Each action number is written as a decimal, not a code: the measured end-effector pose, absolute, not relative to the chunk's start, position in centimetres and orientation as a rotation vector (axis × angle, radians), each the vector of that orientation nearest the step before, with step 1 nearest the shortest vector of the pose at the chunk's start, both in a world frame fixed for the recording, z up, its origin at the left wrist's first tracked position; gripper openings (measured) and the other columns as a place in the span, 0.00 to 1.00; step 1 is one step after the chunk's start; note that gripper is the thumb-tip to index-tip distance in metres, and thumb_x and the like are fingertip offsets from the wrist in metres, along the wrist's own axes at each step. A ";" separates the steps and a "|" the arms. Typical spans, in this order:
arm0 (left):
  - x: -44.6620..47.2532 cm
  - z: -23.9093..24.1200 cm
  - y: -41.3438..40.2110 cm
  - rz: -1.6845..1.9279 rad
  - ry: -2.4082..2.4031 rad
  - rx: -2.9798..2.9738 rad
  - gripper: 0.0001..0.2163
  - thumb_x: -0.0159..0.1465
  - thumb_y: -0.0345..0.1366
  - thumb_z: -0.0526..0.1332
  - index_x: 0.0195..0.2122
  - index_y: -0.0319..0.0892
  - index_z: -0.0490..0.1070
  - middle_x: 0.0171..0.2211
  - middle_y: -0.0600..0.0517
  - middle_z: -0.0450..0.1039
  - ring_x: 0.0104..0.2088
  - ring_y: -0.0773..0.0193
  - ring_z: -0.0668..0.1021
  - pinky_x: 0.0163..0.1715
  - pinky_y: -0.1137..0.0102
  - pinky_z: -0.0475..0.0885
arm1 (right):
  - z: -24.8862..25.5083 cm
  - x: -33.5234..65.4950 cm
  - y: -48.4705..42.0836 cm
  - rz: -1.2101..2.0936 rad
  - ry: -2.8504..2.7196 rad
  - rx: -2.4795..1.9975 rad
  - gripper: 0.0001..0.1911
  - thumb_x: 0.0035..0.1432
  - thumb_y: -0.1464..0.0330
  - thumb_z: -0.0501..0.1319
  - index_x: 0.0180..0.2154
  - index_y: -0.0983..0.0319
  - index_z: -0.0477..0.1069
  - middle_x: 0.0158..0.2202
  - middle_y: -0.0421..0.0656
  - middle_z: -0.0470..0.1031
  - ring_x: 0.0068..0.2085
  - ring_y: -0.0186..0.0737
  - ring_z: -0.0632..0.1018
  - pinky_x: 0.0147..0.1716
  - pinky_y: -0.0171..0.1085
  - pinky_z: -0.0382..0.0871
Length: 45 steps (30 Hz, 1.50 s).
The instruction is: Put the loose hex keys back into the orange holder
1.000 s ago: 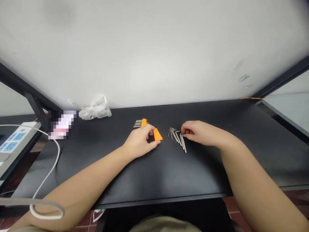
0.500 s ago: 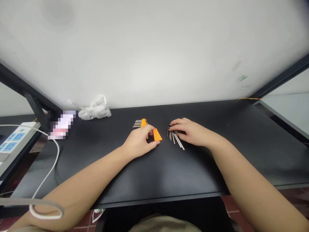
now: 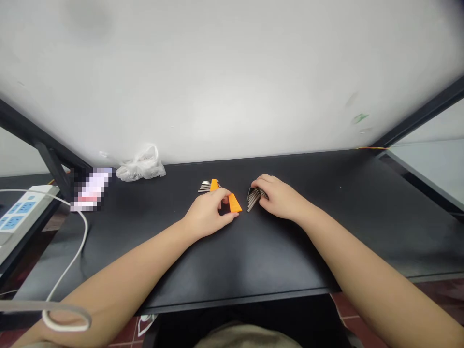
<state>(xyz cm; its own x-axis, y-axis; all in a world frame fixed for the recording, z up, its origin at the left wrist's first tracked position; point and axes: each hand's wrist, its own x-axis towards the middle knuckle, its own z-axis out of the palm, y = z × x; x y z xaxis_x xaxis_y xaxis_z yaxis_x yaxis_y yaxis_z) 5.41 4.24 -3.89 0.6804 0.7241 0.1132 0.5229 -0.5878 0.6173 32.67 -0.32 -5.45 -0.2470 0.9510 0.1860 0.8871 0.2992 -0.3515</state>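
Note:
Between the thumb and fingers of my left hand point(image 3: 204, 215) is an orange wedge-shaped hex key holder point(image 3: 235, 203), held low at the tabletop. Just behind that hand lies a second orange holder point(image 3: 214, 184) with several metal hex keys in it. My right hand point(image 3: 280, 197) is closed from above around a bunch of loose hex keys point(image 3: 253, 199). Their long arms stick out toward the left and the front, and the rest is hidden under my fingers. A small gap separates the keys from the orange holder in my left hand.
All this is on a black table point(image 3: 232, 270) against a pale wall. At the back left lies a clear plastic bag point(image 3: 141, 166), beside a blurred-out phone-like item point(image 3: 92, 188). A power strip point(image 3: 20, 212) and a white cable point(image 3: 74, 251) are at the left edge.
My right hand has shifted slightly left. The hex keys in it have swung round, so their ends now point front-left and lie closer together. My left hand stays about where it was.

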 end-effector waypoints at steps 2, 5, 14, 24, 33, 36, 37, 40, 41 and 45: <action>5.4 -3.9 4.2 0.480 0.956 2.341 0.20 0.60 0.42 0.70 0.52 0.48 0.69 0.41 0.55 0.77 0.35 0.64 0.76 0.38 0.68 0.72 | -5.5 32.6 -0.3 0.270 -2.207 -1.624 0.25 0.54 0.78 0.58 0.54 0.57 0.70 0.52 0.47 0.74 0.49 0.50 0.76 0.49 0.47 0.74; 5.4 -3.8 4.2 0.477 0.957 2.346 0.20 0.60 0.42 0.70 0.52 0.48 0.69 0.41 0.55 0.77 0.35 0.64 0.76 0.38 0.68 0.72 | -5.6 32.6 -0.4 0.320 -2.214 -1.554 0.25 0.55 0.78 0.58 0.53 0.57 0.70 0.51 0.46 0.74 0.49 0.49 0.76 0.48 0.46 0.74; 5.4 -3.6 4.3 0.464 0.940 2.347 0.19 0.60 0.41 0.70 0.51 0.48 0.69 0.41 0.55 0.76 0.35 0.65 0.76 0.37 0.69 0.72 | -5.3 32.4 -0.6 0.355 -2.228 -1.462 0.21 0.57 0.76 0.59 0.51 0.57 0.73 0.50 0.47 0.75 0.49 0.48 0.77 0.48 0.46 0.75; 5.5 -3.6 4.2 0.469 0.952 2.346 0.20 0.59 0.41 0.70 0.51 0.48 0.69 0.41 0.55 0.76 0.36 0.64 0.76 0.37 0.69 0.72 | -5.6 32.1 -0.4 0.403 -2.159 -1.563 0.16 0.62 0.70 0.61 0.51 0.57 0.75 0.49 0.47 0.74 0.43 0.45 0.79 0.45 0.45 0.77; 5.5 -3.4 4.2 0.468 0.946 2.355 0.19 0.60 0.41 0.69 0.51 0.48 0.69 0.39 0.55 0.76 0.35 0.64 0.77 0.37 0.69 0.72 | -5.3 32.1 -0.7 0.212 -2.238 -1.599 0.23 0.63 0.67 0.61 0.59 0.54 0.72 0.57 0.50 0.72 0.52 0.54 0.75 0.51 0.53 0.74; 5.5 -3.5 4.2 0.467 0.954 2.364 0.19 0.59 0.42 0.70 0.51 0.47 0.69 0.38 0.54 0.76 0.35 0.64 0.77 0.36 0.69 0.72 | -5.2 31.9 -0.7 0.177 -2.318 -1.545 0.25 0.63 0.69 0.60 0.60 0.51 0.72 0.62 0.47 0.69 0.58 0.57 0.72 0.55 0.58 0.70; 5.5 -3.5 4.2 0.466 0.957 2.367 0.19 0.59 0.42 0.70 0.50 0.47 0.69 0.38 0.55 0.76 0.35 0.64 0.77 0.36 0.69 0.72 | -5.3 31.9 -0.6 0.175 -2.321 -1.546 0.24 0.63 0.69 0.60 0.60 0.51 0.73 0.63 0.47 0.69 0.58 0.57 0.72 0.56 0.58 0.70; 5.5 -3.5 4.2 0.469 0.950 2.370 0.19 0.59 0.41 0.70 0.50 0.47 0.69 0.38 0.55 0.76 0.34 0.64 0.77 0.36 0.69 0.72 | -5.4 32.0 -0.4 0.176 -2.308 -1.563 0.22 0.64 0.68 0.59 0.59 0.53 0.74 0.62 0.48 0.70 0.58 0.56 0.73 0.56 0.57 0.70; 5.5 -3.4 4.2 0.471 0.943 2.371 0.19 0.59 0.41 0.70 0.50 0.48 0.69 0.39 0.55 0.76 0.35 0.64 0.77 0.36 0.69 0.72 | -5.5 32.1 -0.3 0.178 -2.302 -1.568 0.22 0.64 0.67 0.59 0.59 0.53 0.74 0.62 0.48 0.70 0.58 0.56 0.73 0.56 0.57 0.70; 5.5 -3.4 4.2 0.469 0.937 2.374 0.19 0.59 0.41 0.70 0.50 0.48 0.69 0.40 0.55 0.76 0.35 0.64 0.77 0.36 0.69 0.72 | -5.6 32.5 -0.3 0.181 -2.290 -1.583 0.21 0.66 0.64 0.59 0.59 0.53 0.74 0.61 0.48 0.71 0.58 0.56 0.73 0.56 0.57 0.70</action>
